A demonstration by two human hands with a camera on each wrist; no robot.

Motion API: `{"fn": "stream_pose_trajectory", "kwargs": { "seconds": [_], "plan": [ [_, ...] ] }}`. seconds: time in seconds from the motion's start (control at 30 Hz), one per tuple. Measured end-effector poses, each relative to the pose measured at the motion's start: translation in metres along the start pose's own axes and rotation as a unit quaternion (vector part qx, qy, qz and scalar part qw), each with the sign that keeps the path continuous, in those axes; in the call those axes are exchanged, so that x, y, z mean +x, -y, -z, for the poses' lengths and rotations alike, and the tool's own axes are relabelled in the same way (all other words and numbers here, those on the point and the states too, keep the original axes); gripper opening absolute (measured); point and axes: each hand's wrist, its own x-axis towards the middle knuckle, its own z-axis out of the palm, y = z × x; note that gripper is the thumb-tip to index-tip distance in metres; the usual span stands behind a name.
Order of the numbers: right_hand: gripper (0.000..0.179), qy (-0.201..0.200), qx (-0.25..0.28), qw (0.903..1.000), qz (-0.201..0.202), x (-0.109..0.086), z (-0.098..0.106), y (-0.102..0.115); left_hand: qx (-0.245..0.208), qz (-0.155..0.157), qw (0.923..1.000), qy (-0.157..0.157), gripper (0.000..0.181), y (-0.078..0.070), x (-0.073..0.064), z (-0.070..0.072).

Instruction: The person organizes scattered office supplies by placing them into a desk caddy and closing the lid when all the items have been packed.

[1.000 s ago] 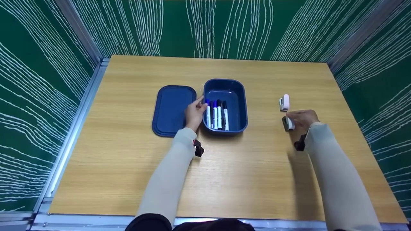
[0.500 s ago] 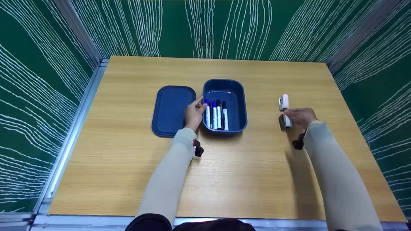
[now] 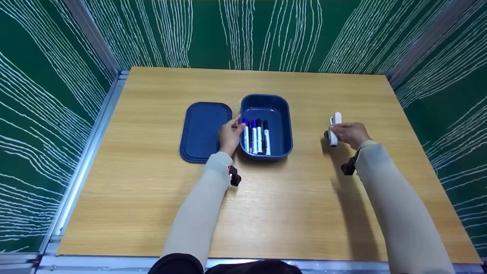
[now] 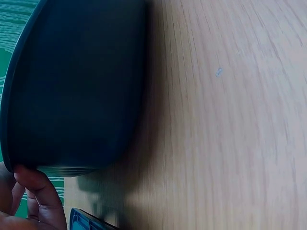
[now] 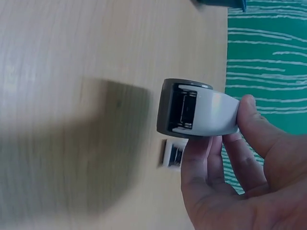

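Note:
In the head view my left hand [image 3: 229,136] holds the near-left rim of a dark blue plastic box [image 3: 286,146]; its fingertips also show at the box corner in the left wrist view. Several markers [image 3: 260,140] with blue or black caps lie side by side in the box. My right hand [image 5: 240,177] pinches a small white and dark grey stapler [image 5: 216,112] between thumb and fingers, raised over the table with its shadow below. Just behind it stands a second small stapler, pale pink and white [image 3: 337,117], partly covered by the hand and the held stapler.
A dark blue lid [image 3: 205,131] lies flat on the wooden table [image 3: 152,213], left of the box. Green panels with white wavy lines [image 3: 205,34] enclose the table at the back and both sides, with metal framing [image 3: 93,152] along the edges.
My right hand has raised the grey and white stapler off the table and moved it slightly left and away from me. The left hand, box and markers have stayed put.

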Motion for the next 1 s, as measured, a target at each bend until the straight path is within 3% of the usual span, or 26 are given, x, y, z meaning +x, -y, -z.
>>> {"fn": "stream_pose_trajectory", "kwargs": {
  "seconds": [0.2,0.53,0.8,1.0],
  "plan": [
    [0.054,0.001,-0.006,0.9997,0.022,-0.002,-0.01,0.007,-0.007,0.006,1.0,0.002,0.042,0.001,0.001,0.0],
    [0.008,0.027,0.037,0.9965,0.069,-0.009,-0.027,0.017,0.0,-0.003,1.0,0.001,0.041,0.0,0.001,0.0],
    [0.051,0.035,0.002,0.9983,0.047,-0.011,-0.044,0.028,-0.004,-0.001,1.0,0.001,0.042,0.0,0.0,0.0],
    [0.062,0.053,-0.008,0.9984,0.018,-0.012,-0.059,0.038,-0.012,0.004,0.9999,0.002,0.042,0.0,0.0,-0.001]
  ]
}}
